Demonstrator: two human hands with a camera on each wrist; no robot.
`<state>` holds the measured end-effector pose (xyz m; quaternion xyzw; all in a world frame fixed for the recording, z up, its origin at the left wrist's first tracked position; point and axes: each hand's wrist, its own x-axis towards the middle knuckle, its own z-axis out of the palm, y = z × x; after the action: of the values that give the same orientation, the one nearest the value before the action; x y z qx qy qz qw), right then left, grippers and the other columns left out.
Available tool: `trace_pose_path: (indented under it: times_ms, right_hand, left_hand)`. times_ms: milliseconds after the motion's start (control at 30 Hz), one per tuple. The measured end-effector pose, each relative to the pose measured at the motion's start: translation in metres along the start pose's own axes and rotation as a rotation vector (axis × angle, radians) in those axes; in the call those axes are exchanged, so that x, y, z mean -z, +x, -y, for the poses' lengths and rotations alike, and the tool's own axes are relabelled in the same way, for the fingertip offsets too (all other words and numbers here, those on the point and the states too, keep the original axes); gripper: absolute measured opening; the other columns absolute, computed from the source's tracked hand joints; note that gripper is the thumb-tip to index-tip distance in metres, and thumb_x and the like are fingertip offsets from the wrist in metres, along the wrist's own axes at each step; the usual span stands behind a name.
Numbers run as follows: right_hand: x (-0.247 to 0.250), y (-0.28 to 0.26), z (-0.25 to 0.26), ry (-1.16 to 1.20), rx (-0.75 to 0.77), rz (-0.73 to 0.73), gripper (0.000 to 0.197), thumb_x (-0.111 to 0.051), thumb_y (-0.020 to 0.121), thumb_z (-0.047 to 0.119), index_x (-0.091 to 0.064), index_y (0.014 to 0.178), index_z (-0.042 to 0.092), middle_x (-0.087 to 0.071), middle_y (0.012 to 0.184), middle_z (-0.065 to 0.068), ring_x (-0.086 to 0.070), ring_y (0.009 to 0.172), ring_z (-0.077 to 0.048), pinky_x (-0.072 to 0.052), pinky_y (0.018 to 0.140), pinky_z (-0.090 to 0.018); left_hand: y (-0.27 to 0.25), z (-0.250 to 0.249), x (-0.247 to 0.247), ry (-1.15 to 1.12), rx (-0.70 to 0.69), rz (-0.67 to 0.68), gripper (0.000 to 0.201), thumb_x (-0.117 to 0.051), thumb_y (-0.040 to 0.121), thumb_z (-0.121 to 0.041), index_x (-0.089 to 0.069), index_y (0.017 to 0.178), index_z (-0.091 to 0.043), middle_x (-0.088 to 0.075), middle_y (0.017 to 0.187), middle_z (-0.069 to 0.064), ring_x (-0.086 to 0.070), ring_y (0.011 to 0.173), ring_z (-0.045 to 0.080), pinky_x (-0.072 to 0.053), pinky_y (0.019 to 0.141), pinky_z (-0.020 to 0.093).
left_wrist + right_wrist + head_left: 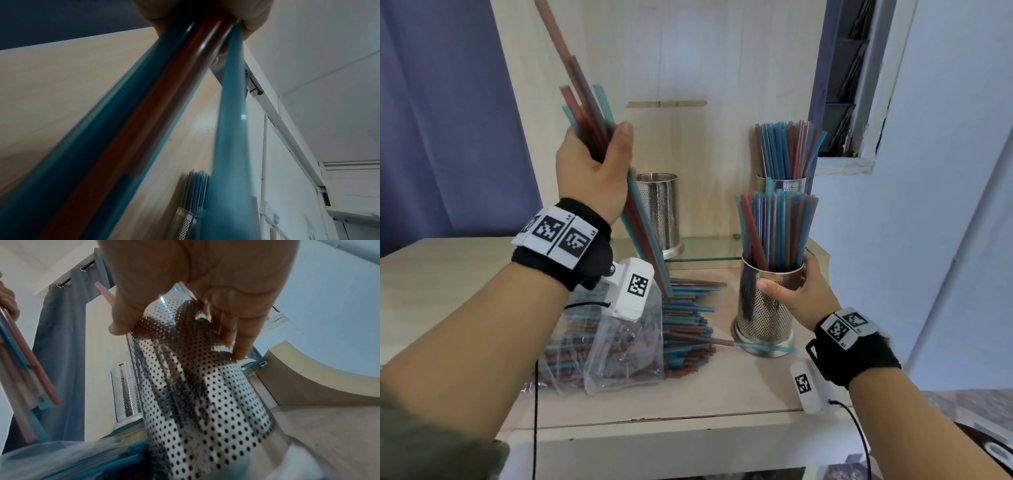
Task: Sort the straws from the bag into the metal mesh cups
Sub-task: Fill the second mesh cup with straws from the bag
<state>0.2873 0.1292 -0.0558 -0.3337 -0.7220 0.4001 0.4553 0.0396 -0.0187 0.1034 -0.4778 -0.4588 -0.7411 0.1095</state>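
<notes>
Blue and red straws clenched upper left by left hand; right hand wraps the front mesh cup, steadying it for loading.

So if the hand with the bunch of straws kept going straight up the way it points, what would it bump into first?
Probably nothing nearby. The left hand points up and slightly away, gripping the straw bunch. Beyond it only the pale wooden back panel shows, though depth is unclear.

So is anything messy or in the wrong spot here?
Yes. A pile of straws has spilled from the plastic bag across the table, and one blue straw lies against the base of the front cup. The back-left cup is empty.
</notes>
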Motion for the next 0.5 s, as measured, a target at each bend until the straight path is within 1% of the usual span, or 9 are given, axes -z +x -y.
trace_pose_path:
  times_ms: [67,100,167,233,267,333,367,433,500]
  right_hand:
    - [-0.001,0.0,0.003,-0.028,0.022,-0.011,0.104,-0.084,0.062,0.054,-0.029,0.144,0.021,-0.055,0.131,0.008,-0.057,0.119,-0.008,-0.045,0.108,-0.04]
    - [-0.003,-0.001,0.005,-0.054,0.061,-0.072,0.108,-0.081,0.064,0.06,-0.025,0.146,0.02,-0.053,0.134,0.008,-0.054,0.122,-0.005,-0.042,0.11,-0.041]
    - [-0.009,-0.006,0.018,-0.202,0.148,-0.308,0.115,-0.066,0.065,0.07,-0.017,0.151,0.013,-0.045,0.144,0.0,-0.042,0.133,-0.013,-0.027,0.116,-0.041]
    - [-0.018,-0.021,0.046,-0.338,0.371,-0.519,0.101,-0.055,0.072,0.067,-0.028,0.148,0.007,-0.04,0.145,-0.009,-0.034,0.135,-0.021,-0.019,0.113,-0.033]
    - [-0.024,-0.03,0.064,-0.341,0.524,-0.523,0.09,-0.055,0.075,0.062,-0.035,0.143,0.006,-0.043,0.14,-0.008,-0.036,0.131,-0.02,-0.022,0.112,-0.03]
    - [-0.038,-0.044,0.096,-0.299,0.701,-0.329,0.073,-0.059,0.08,0.054,-0.043,0.136,0.012,-0.045,0.133,0.003,-0.04,0.125,-0.01,-0.027,0.11,-0.024]
    - [-0.045,-0.047,0.107,-0.274,0.694,-0.183,0.07,-0.061,0.081,0.054,-0.044,0.137,0.014,-0.046,0.132,0.007,-0.041,0.125,-0.007,-0.031,0.109,-0.024]
    - [-0.058,-0.046,0.123,-0.242,0.533,0.088,0.069,-0.066,0.081,0.053,-0.043,0.138,0.02,-0.05,0.133,0.009,-0.046,0.124,-0.005,-0.039,0.106,-0.026]
    - [-0.07,-0.038,0.127,-0.176,0.341,0.253,0.06,-0.073,0.078,0.048,-0.051,0.128,0.022,-0.062,0.121,0.008,-0.059,0.111,-0.006,-0.049,0.098,-0.032]
  left_hand:
    - [0.003,-0.007,0.003,-0.041,-0.005,-0.017,0.028,-0.059,0.09,-0.033,-0.051,0.093,-0.007,-0.056,0.059,-0.004,-0.057,0.047,0.011,-0.048,0.053,0.027]
    - [0.003,-0.011,0.004,-0.066,-0.013,-0.02,0.025,-0.059,0.09,-0.033,-0.05,0.091,-0.009,-0.056,0.056,-0.008,-0.056,0.047,0.012,-0.049,0.053,0.028]
    - [0.003,-0.018,0.005,-0.116,-0.027,-0.018,0.018,-0.059,0.092,-0.03,-0.048,0.087,-0.016,-0.055,0.052,-0.01,-0.054,0.047,0.012,-0.049,0.055,0.03]
    - [0.002,-0.024,0.003,-0.168,-0.015,-0.011,0.017,-0.058,0.093,-0.028,-0.048,0.085,-0.018,-0.055,0.051,-0.01,-0.053,0.046,0.011,-0.049,0.056,0.031]
    - [0.0,-0.027,0.002,-0.193,0.003,0.0,0.017,-0.058,0.093,-0.028,-0.048,0.084,-0.018,-0.054,0.051,-0.009,-0.052,0.046,0.011,-0.049,0.056,0.032]
    - [-0.006,-0.03,-0.005,-0.226,0.051,0.055,0.021,-0.06,0.091,-0.031,-0.049,0.083,-0.016,-0.054,0.051,-0.008,-0.052,0.046,0.013,-0.049,0.057,0.034]
    - [-0.011,-0.032,-0.008,-0.232,0.076,0.094,0.023,-0.06,0.09,-0.033,-0.05,0.082,-0.014,-0.054,0.051,-0.008,-0.053,0.047,0.014,-0.049,0.057,0.034]
    - [-0.027,-0.035,-0.016,-0.214,0.095,0.184,0.023,-0.06,0.091,-0.033,-0.051,0.08,-0.014,-0.055,0.051,-0.007,-0.054,0.047,0.015,-0.051,0.055,0.035]
    - [-0.043,-0.037,-0.02,-0.182,0.086,0.274,0.025,-0.061,0.087,-0.041,-0.054,0.078,-0.019,-0.058,0.053,-0.006,-0.058,0.051,0.017,-0.053,0.057,0.038]
